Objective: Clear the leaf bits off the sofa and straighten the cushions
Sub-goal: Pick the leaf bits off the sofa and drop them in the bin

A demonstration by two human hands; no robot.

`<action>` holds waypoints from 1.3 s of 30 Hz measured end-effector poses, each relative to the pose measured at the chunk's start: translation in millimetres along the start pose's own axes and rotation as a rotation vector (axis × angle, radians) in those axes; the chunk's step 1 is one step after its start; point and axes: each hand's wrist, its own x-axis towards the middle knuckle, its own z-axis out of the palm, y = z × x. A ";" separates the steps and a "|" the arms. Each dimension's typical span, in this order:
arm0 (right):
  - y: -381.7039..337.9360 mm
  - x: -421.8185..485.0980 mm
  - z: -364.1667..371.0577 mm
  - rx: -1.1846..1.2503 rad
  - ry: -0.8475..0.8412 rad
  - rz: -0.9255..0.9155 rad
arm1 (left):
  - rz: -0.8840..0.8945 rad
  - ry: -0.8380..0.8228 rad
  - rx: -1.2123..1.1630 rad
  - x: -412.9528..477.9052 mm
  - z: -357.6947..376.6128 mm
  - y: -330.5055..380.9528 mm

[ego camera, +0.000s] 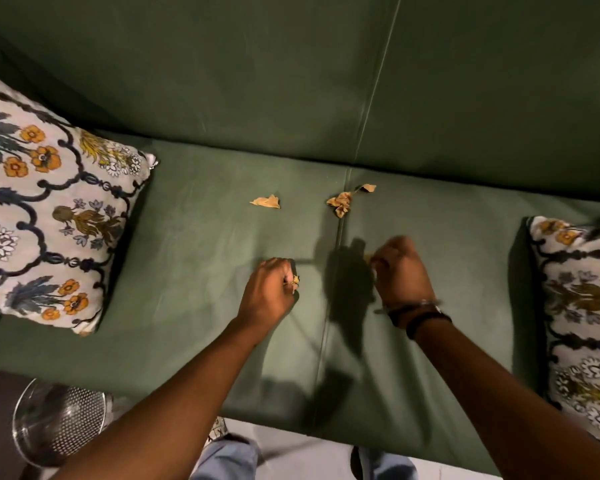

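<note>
Both forearms reach in from the bottom edge, and I see my left hand [269,289] curled closed around a small leaf scrap [294,280] pinched at the fingertips, low over the green sofa seat [194,258]. My right hand [400,271], blurred, is also closed, with what looks like a tan bit [368,258] showing at its fingertips. Beyond both hands, toward the backrest, the remaining pieces lie on the seat: a flat leaf bit [266,201] just ahead of my left hand, and a crumpled cluster [341,204] on the seam between the seat cushions, trailing up-right to a smaller piece [368,188]. I judge the cluster slightly nearer my right hand. Floral cushions [45,209] sit well apart at the sofa's two ends.
</note>
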 end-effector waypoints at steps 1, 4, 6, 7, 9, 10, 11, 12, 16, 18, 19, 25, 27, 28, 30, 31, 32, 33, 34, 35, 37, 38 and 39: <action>-12.5 15.9 3.2 0.002 0.001 -0.019 | -0.029 0.022 -0.045 -5.4 -0.3 -3.3; -44.1 58.6 17.1 0.049 -0.039 -0.002 | -0.100 0.109 -0.144 -23.6 -4.2 -12.5; -57.2 73.9 34.5 -0.039 -0.074 -0.032 | -0.139 0.146 -0.163 -37.8 -8.6 -23.4; -61.0 78.2 41.6 -0.068 -0.082 -0.034 | -0.149 0.161 -0.174 -45.4 -10.2 -29.1; -65.8 83.1 52.8 -0.094 -0.070 -0.020 | -0.165 0.178 -0.207 -59.9 -12.1 -41.7; -67.0 85.0 57.8 -0.095 -0.051 -0.018 | -0.174 0.177 -0.232 -67.1 -13.3 -48.3; -68.7 86.4 61.2 -0.083 -0.030 -0.011 | -0.174 0.173 -0.257 -74.3 -13.9 -55.3; -69.6 88.3 64.8 -0.066 -0.013 -0.008 | -0.171 0.167 -0.279 -81.8 -14.0 -62.4; -68.7 83.5 66.9 -0.133 0.035 -0.026 | -0.211 0.178 -0.377 -104.6 -15.3 -82.5; -71.2 62.5 68.0 -0.155 0.043 -0.022 | -0.222 0.212 -0.406 -115.1 -17.5 -88.8; -77.9 44.0 72.0 -0.147 0.029 -0.045 | -0.244 0.235 -0.445 -121.3 -21.2 -90.5; -168.1 -135.4 154.5 0.088 -0.228 -0.293 | -0.620 0.549 -0.805 -184.4 -66.2 -139.4; -207.9 -189.3 206.1 0.137 -0.396 -0.293 | -0.793 0.671 -0.820 -213.3 -92.1 -182.6; -225.8 -208.0 230.4 0.157 -0.471 -0.273 | -0.870 0.723 -0.829 -224.1 -103.2 -204.7; -266.9 -236.1 286.7 0.195 -0.603 -0.241 | -0.957 0.883 -0.858 -248.9 -126.7 -259.5; -285.3 -244.7 314.4 0.195 -0.655 -0.234 | -0.993 0.909 -0.866 -259.0 -136.3 -285.3; -300.8 -251.0 342.5 0.172 -0.693 -0.237 | -1.022 0.913 -0.886 -268.7 -146.1 -311.4; -314.0 -251.8 365.5 0.149 -0.714 -0.237 | -1.028 0.903 -0.935 -273.7 -152.8 -333.2; -326.3 -252.0 387.7 0.123 -0.731 -0.223 | -1.050 0.859 -0.938 -278.5 -157.9 -355.8; -336.1 -249.8 407.3 0.081 -0.752 -0.216 | -1.083 0.793 -0.922 -280.3 -160.9 -374.8; -344.6 -241.4 435.7 -0.050 -0.786 -0.244 | -1.172 0.712 -0.842 -279.6 -163.2 -401.4; -344.0 -237.9 443.1 -0.126 -0.795 -0.275 | -1.209 0.675 -0.767 -277.4 -163.3 -407.6; -343.8 -234.8 444.2 -0.189 -0.797 -0.297 | -1.223 0.624 -0.643 -275.1 -164.4 -408.5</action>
